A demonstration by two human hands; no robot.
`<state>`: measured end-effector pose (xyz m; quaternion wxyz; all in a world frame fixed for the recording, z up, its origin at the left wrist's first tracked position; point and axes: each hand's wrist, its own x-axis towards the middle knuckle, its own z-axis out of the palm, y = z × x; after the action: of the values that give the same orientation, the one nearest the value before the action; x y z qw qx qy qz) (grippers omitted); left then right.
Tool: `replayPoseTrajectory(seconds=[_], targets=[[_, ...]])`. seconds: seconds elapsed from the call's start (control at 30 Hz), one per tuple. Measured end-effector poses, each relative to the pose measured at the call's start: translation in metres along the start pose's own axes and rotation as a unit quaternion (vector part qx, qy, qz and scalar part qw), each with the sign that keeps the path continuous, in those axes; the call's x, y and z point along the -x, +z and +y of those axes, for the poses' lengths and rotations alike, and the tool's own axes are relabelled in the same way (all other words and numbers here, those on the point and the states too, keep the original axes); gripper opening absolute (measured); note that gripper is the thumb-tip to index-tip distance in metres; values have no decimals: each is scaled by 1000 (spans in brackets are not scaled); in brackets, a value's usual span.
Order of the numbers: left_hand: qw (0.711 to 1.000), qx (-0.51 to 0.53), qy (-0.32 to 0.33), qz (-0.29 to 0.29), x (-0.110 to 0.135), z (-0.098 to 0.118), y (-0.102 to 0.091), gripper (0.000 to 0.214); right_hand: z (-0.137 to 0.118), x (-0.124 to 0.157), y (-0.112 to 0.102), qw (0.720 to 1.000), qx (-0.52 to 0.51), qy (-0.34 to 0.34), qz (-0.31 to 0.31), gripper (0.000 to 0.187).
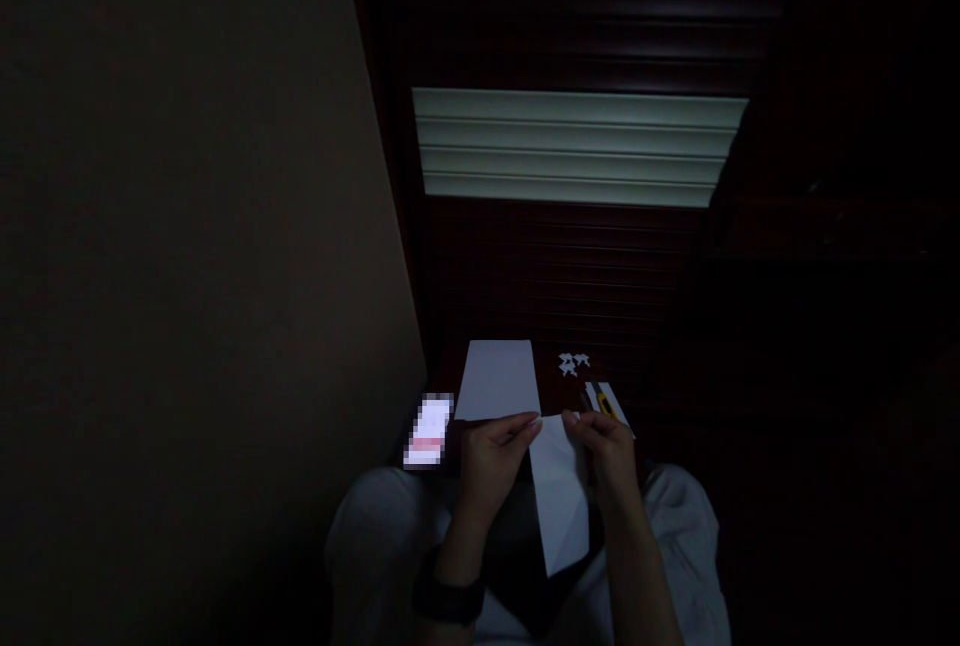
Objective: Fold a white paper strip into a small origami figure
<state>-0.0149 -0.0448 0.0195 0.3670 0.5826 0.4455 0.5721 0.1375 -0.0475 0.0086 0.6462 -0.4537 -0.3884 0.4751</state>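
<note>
A sheet of white paper (pixel 561 491) with crease lines hangs between my hands, its lower end narrowing to a slanted corner over my lap. My left hand (pixel 493 456) pinches the paper's upper left corner between thumb and fingers. At the upper right edge my right hand (pixel 609 444) pinches it the same way. Just beyond my right hand, a yellow utility knife (pixel 604 404) lies on a white piece of paper (pixel 621 413), partly covered by that hand. Behind my left hand rests a larger white sheet (pixel 499 378).
Several small white paper cutouts (pixel 571 364) lie on the dark surface at the back. A lit phone (pixel 429 431), its screen blurred, is at the left. A plain wall (pixel 202 256) rises on the left; a dark slatted panel with a pale slatted band (pixel 577 148) stands ahead.
</note>
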Motion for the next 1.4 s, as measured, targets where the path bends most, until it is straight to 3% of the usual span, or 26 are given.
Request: replayPoseTrajectory(seconds=[0.57, 0.9, 1.4], targets=[[999, -41, 14, 14, 0, 0, -4, 23, -3, 0, 6, 997, 65, -27, 24, 35], [1000, -13, -7, -2, -1, 1, -4, 22, 4, -3, 3, 999, 38, -29, 22, 24], [999, 5, -45, -11, -3, -2, -7, 23, 2, -4, 3, 998, 49, -8, 32, 26]])
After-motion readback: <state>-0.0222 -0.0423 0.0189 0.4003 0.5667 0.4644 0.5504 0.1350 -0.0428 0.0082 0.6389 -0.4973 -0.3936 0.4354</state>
